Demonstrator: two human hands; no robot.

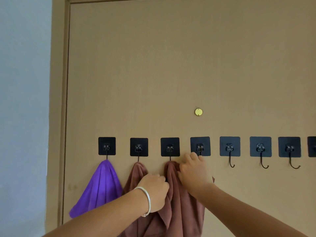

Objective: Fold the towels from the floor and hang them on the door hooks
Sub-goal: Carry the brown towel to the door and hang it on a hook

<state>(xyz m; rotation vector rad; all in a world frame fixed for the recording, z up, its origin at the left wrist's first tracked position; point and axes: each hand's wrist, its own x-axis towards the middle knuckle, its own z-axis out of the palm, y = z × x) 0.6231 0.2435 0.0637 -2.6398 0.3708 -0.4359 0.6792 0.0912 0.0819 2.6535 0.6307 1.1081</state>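
A tan door [171, 65] fills most of the view, and a row of black square adhesive hooks runs across it. On the first hook [107, 146] from the left hangs a purple towel [100, 187], gathered at the top and spreading wide below. On the second hook [139, 147] hangs a brown towel [136, 173], partly hidden behind the left arm. A second brown towel [179, 202] hangs from the third hook [170, 147] and falls down to the lower edge of the view. The left hand [154, 192] has its fingers curled into the left edge of this third towel, a little below the hook, so it grips the cloth. A silver bangle [148, 200] sits on the left wrist. The right hand [195, 175] lies on the upper right part of the same towel with bent fingers; its knuckles reach just under the fourth hook [200, 146], and it seems to hold the cloth there. The two hands are apart, one on each side of the towel. The fifth hook [230, 151], sixth hook [260, 152] and seventh hook [289, 152] are bare. A small round brass peephole [198, 112] sits above the row. At the left is a grey wall [24, 100].
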